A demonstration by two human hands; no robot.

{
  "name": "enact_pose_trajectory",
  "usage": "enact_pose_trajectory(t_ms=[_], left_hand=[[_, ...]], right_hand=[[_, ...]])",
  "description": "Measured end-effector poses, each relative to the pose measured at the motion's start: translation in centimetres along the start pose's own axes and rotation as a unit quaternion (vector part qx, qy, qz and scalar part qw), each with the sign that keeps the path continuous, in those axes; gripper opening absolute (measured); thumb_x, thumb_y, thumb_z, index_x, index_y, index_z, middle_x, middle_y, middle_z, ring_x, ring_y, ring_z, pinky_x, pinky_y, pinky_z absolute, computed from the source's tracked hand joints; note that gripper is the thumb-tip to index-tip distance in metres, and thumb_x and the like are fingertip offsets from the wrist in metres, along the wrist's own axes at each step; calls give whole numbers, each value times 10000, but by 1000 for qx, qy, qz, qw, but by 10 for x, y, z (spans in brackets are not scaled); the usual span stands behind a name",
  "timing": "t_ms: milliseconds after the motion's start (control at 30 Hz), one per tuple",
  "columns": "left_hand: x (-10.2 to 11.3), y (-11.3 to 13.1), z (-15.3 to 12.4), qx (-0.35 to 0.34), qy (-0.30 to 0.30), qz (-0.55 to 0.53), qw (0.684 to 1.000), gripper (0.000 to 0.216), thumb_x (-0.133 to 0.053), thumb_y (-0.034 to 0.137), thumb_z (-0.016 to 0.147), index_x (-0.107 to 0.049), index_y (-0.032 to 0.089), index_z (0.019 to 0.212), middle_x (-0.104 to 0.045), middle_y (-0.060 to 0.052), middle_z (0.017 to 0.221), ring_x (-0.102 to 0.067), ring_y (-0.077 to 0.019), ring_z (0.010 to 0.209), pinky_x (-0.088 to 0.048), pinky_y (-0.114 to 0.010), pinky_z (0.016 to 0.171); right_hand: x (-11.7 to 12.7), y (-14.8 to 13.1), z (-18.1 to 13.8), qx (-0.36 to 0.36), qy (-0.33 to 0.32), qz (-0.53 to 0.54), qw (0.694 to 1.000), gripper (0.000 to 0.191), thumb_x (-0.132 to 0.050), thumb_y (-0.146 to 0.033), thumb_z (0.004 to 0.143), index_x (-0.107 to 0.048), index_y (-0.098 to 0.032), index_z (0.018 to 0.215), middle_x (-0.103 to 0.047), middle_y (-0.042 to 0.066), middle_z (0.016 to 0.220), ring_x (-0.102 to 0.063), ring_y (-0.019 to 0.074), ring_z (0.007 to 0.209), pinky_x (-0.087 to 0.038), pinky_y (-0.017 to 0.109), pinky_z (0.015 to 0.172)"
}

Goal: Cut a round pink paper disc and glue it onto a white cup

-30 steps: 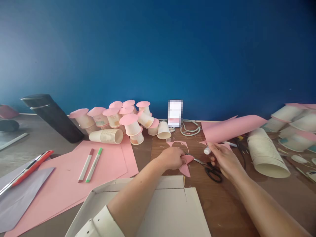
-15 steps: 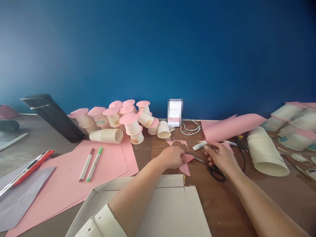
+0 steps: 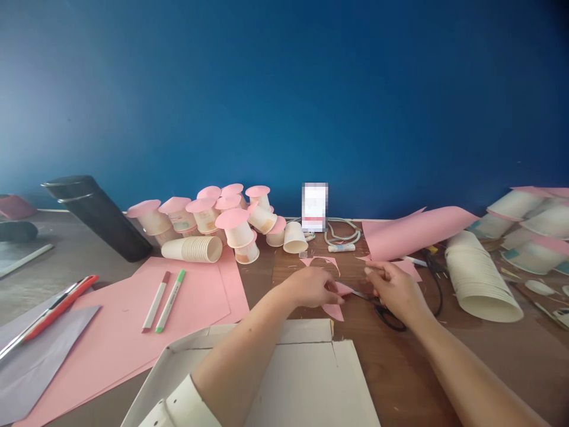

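Observation:
My left hand (image 3: 311, 287) is low over the table with its fingers curled down beside cut pink paper scraps (image 3: 333, 312). What lies between its fingertips is hidden. My right hand (image 3: 398, 290) hovers with loosely bent fingers above the black-handled scissors (image 3: 391, 317), apparently holding nothing. The scissors lie on the wood, their blades pointing toward my left hand. Further back, a small white glue tube (image 3: 341, 248) rests near a coiled pale cable (image 3: 344, 228). A curved pink offcut (image 3: 320, 261) lies just beyond my left hand.
Paper cups with pink discs (image 3: 233, 225) stand clustered at the back left. Stacked cups (image 3: 482, 279) lie at right by a rolled pink sheet (image 3: 420, 231). Pink sheets (image 3: 120, 296), two markers (image 3: 171, 301), a utility knife (image 3: 57, 308), a dark bottle (image 3: 102, 219) and a white box lid (image 3: 311, 379) surround the hands.
The glue tube has left my right hand and now lies farther back to the left, by the cable. My left hand has shifted only slightly over the scraps.

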State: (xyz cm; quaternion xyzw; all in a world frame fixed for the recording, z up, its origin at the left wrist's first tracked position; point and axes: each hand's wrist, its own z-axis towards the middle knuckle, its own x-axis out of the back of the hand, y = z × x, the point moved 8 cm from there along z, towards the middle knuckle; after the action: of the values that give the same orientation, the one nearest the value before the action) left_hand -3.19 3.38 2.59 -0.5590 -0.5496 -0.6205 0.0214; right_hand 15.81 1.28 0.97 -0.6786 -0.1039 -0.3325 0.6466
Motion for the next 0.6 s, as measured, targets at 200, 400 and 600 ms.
enact_pose_trajectory(t_ms=[200, 400, 600], left_hand=[[34, -5, -9, -9, 63, -77, 995, 487, -519, 657, 762, -690, 201, 764, -638, -8, 744, -536, -134, 624, -339, -250, 531], [50, -30, -11, 87, 136, -15, 987, 294, -563, 458, 781, -637, 197, 666, -606, -4, 643, -527, -146, 589, -337, -265, 524], [31, -36, -2, 111, 93, 37, 989, 232, -568, 361, 763, -631, 192, 617, -677, -42, 723, -607, -190, 681, -401, -278, 587]], right_hand=[[5, -8, -2, 12, 22, -9, 1000, 325, -546, -395, 780, -672, -181, 991, -646, -1, 593, -517, 139, 412, -376, 265, 426], [-2, -11, -5, 17, -9, -2, 1000, 282, -562, -432, 800, -671, -206, 929, -702, 12, 699, -579, 146, 482, -435, 274, 516], [-33, -11, -25, -44, -178, -63, 981, 348, -558, -543, 807, -629, -227, 937, -692, -20, 586, -551, 143, 365, -429, 282, 477]])
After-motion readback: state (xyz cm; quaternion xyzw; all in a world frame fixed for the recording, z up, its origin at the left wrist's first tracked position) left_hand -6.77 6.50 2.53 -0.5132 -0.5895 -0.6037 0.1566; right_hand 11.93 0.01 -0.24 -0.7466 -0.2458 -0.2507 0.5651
